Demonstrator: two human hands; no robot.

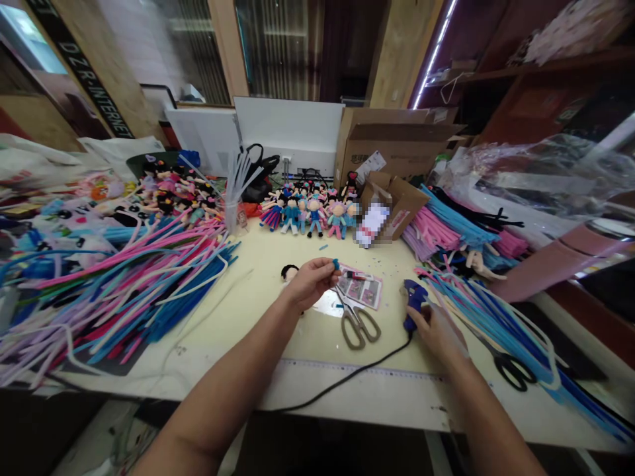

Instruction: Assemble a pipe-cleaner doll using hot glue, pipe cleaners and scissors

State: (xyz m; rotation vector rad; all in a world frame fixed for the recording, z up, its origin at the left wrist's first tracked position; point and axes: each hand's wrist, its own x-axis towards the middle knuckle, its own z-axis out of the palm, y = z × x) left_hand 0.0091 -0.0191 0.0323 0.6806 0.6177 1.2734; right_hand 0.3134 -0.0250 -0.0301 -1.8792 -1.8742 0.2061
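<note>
Between the thumb and fingers of my left hand (313, 281) is a small teal piece of pipe cleaner (336, 264), pinched above the table's middle. My right hand (436, 330) is wrapped round a blue glue gun (415, 297) at the right, and its black cord (342, 380) runs down over the table's front edge. Partly behind my left hand lies a doll's head with black hair (288, 272). Scissors with grey-brown handles (358, 325) rest between my hands, beside a printed picture card (364, 291) with a small marker-like item on it.
Bundles of coloured pipe cleaners (163, 277) cover the left side, and more pipe cleaners (486, 311) lie at the right with black-handled scissors (516, 371). Finished dolls (314, 215) stand at the back near a cardboard box (391, 149). A pink tumbler (560, 258) is far right.
</note>
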